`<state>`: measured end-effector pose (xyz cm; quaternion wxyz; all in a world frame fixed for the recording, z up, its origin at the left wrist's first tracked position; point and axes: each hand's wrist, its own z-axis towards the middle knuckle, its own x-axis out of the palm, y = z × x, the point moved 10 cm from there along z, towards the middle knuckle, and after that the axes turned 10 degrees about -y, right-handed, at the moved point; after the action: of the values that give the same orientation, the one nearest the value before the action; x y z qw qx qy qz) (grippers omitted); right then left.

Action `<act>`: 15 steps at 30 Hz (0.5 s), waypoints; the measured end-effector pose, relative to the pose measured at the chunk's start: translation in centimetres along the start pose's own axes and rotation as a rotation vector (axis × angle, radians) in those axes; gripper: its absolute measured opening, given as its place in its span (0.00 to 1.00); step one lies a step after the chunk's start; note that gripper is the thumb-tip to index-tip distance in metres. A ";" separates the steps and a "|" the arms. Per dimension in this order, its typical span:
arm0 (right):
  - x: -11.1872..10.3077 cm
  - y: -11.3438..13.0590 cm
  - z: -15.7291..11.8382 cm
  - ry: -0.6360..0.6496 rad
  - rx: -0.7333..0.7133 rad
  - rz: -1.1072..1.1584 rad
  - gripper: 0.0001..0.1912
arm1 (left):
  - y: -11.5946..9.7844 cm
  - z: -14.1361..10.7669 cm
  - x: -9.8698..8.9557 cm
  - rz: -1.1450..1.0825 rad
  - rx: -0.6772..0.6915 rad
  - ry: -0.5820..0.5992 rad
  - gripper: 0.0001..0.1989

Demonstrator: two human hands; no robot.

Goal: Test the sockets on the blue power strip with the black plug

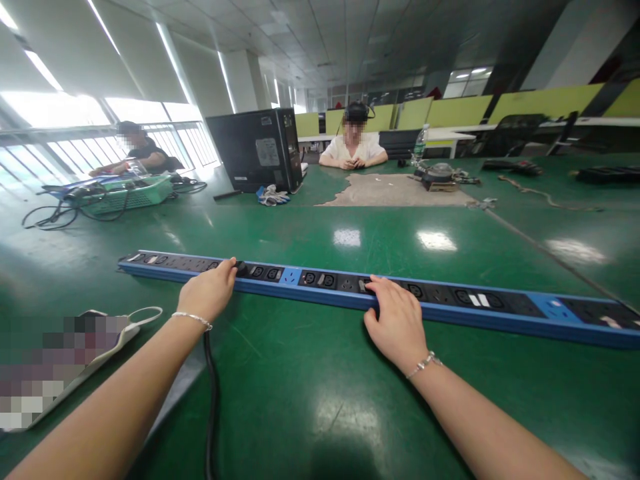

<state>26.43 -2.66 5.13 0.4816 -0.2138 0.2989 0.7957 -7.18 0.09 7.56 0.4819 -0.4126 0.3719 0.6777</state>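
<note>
A long blue power strip [330, 298] with black socket modules lies across the green table in front of me, slightly slanted. My left hand [209, 288] is closed around a black plug [241, 269] at the sockets left of the strip's middle. Whether the plug is fully seated cannot be made out. A black cable [212, 400] hangs below that hand toward the near edge. Right of the middle, my right hand [396, 323] grips the strip, fingers over the top and thumb at the near side.
A black computer case [255, 150] stands at the back, gloves [273, 195] beside it. Far left is a green basket [127, 195] with cables. A partly blurred bag-like item [107, 357] lies near left. Two people sit beyond, near a bottle [421, 143] and a brown sheet [390, 191].
</note>
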 end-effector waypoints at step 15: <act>0.0 -0.1 0.0 0.004 0.006 -0.011 0.20 | 2.1 -0.4 1.6 -0.414 -0.241 -0.108 0.20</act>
<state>26.51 -2.62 5.07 0.4862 -0.2155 0.3012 0.7915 -9.42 -0.24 6.18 0.5769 -0.4978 0.1695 0.6251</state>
